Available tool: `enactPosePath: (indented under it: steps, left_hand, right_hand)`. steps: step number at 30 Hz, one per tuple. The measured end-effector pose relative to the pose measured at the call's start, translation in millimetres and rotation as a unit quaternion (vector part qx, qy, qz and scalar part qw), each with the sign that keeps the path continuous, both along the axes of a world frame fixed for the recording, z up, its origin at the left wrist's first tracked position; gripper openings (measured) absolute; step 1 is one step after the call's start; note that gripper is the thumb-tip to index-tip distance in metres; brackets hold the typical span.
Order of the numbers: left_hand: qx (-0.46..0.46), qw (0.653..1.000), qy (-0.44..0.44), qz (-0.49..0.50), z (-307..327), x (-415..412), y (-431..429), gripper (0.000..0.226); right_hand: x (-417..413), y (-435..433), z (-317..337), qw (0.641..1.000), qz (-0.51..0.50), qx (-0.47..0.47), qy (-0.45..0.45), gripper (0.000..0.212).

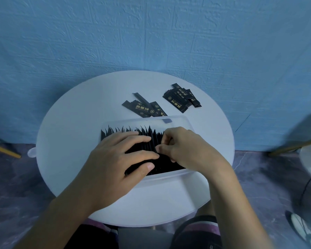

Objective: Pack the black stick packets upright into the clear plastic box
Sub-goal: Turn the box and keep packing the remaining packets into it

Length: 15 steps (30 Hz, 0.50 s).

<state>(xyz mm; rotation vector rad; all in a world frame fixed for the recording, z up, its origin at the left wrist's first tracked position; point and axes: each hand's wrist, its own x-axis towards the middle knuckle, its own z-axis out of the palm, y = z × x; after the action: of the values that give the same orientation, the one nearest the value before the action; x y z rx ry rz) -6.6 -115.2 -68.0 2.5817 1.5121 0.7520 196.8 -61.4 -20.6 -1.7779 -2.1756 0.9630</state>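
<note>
Stick packets [144, 139], black, stand packed upright in a row inside the clear plastic box [185, 121] at mid tabletop [70, 141]. Left hand [122, 157] lies flat w/ fingers spread, pressing on the packet tops. Right hand [183, 146] is just beside it, thumb & fingers pinched on packets at the row's right end. Two loose piles lie flat beyond the box: one [144, 108] touching its far rim, other [182, 97] further right.

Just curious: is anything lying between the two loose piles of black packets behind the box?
No: head view shows bare white table between left pile and right pile.
</note>
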Motion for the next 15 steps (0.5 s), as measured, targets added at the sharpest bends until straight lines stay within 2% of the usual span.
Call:
enactPosePath:
  steps: [6,12,15]
  left_hand:
    - [0.001,1.000,-0.003,0.003,0.2,-0.1,-0.9,0.034]
    - [0.011,1.000,-0.009,0.000,-0.7,-0.9,-1.3,0.033]
    - [0.008,1.000,-0.002,-0.002,0.5,-1.8,-1.6,0.035]
  right_hand:
    - [-0.9,-0.8,-2.4,1.000,0.003,0.011,0.008,0.021]
    - [7.1,-3.1,-7.0,0.998,0.047,-0.035,0.019,0.018]
    - [6.7,0.1,-8.5,0.998,0.058,-0.026,0.008,0.015]
